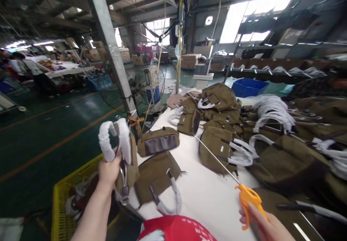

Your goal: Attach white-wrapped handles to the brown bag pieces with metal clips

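Observation:
At the left edge of the white table, my left hand [109, 170] is closed on an olive bag [132, 165] with white-wrapped handles, held upright beside the yellow basket. My right hand [261, 221], at the lower right, grips an orange air gun [251, 199]; its long thin metal nozzle points up and left over the table. Between my hands lie an olive bag [158, 177] with wrapped handles and another with a dark panel [159, 143]. Under the nozzle is a further olive bag [217, 147] with a small white label.
The white table [189, 179] bears many more bags, heaped at the back and right. A yellow basket [56, 205] stands on the floor at the left. Beyond the table are a metal post [112, 49], a fan [155, 84] and a blue bin [249, 87]. A patterned sleeve shows at the right.

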`<control>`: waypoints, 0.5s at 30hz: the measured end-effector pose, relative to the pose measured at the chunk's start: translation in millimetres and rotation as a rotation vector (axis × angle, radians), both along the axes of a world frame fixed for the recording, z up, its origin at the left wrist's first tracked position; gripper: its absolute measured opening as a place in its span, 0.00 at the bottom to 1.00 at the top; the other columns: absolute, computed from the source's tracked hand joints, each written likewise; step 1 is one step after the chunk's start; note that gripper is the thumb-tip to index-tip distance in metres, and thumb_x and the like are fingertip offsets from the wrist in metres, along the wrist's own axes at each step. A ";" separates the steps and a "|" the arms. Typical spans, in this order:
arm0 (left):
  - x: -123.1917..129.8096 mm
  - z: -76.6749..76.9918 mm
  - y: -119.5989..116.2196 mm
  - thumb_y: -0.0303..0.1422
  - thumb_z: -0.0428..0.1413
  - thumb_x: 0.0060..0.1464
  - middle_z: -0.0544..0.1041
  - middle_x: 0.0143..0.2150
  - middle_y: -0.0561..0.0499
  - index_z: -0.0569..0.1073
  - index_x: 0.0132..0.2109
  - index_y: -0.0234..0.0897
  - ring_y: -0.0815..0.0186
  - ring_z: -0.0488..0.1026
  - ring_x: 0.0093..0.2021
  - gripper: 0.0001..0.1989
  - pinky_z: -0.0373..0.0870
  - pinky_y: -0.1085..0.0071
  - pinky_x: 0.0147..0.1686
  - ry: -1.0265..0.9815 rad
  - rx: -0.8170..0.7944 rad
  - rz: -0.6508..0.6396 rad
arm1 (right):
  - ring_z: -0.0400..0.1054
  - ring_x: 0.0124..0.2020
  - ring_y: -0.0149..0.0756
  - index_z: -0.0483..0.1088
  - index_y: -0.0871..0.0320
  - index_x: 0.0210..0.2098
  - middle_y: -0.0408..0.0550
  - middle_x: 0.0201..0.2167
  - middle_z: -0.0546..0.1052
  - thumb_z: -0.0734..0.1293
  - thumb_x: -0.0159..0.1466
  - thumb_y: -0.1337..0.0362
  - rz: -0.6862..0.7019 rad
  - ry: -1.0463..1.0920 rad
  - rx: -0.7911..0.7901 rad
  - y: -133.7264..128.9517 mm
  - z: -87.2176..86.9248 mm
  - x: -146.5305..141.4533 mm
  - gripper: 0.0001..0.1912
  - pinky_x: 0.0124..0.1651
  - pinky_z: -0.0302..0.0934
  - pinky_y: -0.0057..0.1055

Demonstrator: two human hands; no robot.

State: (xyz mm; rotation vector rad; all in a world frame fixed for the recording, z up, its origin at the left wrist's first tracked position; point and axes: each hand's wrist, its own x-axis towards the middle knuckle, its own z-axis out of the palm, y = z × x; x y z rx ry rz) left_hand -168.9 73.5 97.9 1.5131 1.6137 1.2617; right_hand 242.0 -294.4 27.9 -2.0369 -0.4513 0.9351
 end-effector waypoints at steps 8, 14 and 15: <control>69.6 -110.0 -57.4 0.24 0.54 0.49 0.77 0.56 0.37 0.64 0.67 0.35 0.51 0.72 0.58 0.35 0.64 0.58 0.61 1.001 -0.157 -0.868 | 0.59 0.11 0.30 0.76 0.58 0.36 0.56 0.37 0.82 0.54 0.59 0.32 0.126 -0.036 -0.169 -18.8 -11.0 3.1 0.37 0.16 0.48 0.32; 101.4 -174.2 -83.6 0.34 0.58 0.49 0.68 0.66 0.40 0.69 0.63 0.38 0.52 0.66 0.65 0.32 0.60 0.63 0.65 0.952 -0.406 -1.229 | 0.69 0.22 0.37 0.74 0.56 0.31 0.50 0.29 0.80 0.61 0.56 0.41 0.095 -0.162 -0.139 -38.4 -38.8 6.7 0.24 0.26 0.61 0.32; 106.7 -173.6 -78.9 0.34 0.55 0.53 0.71 0.63 0.42 0.71 0.61 0.40 0.55 0.68 0.63 0.27 0.61 0.64 0.64 0.890 -0.311 -1.199 | 0.70 0.23 0.37 0.73 0.55 0.30 0.49 0.28 0.79 0.61 0.56 0.43 0.098 -0.183 -0.135 -41.3 -45.7 8.0 0.22 0.27 0.62 0.32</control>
